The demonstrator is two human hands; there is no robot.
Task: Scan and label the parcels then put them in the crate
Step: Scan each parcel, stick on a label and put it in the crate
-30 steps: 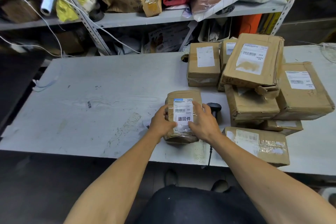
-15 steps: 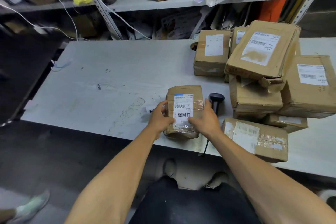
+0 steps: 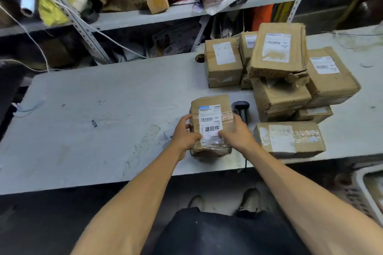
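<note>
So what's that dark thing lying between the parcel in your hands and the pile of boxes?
In the head view, a black handheld scanner lies on the table between the held parcel and the stacked boxes.

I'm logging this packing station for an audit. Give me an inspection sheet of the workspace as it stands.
Surface: grey table, scuffed and stained.
Job's things: taped parcel with white label; pile of parcels at right; scanner beside the held parcel; white crate on the floor at lower right.
Clutter: paper scrap on the table by the left hand.
Grippers: left hand and right hand hold the parcel's sides, thumbs on the label.
Cables: white cords across the shelving.
Surroundings: shelf crammed with bags and boxes.
</note>
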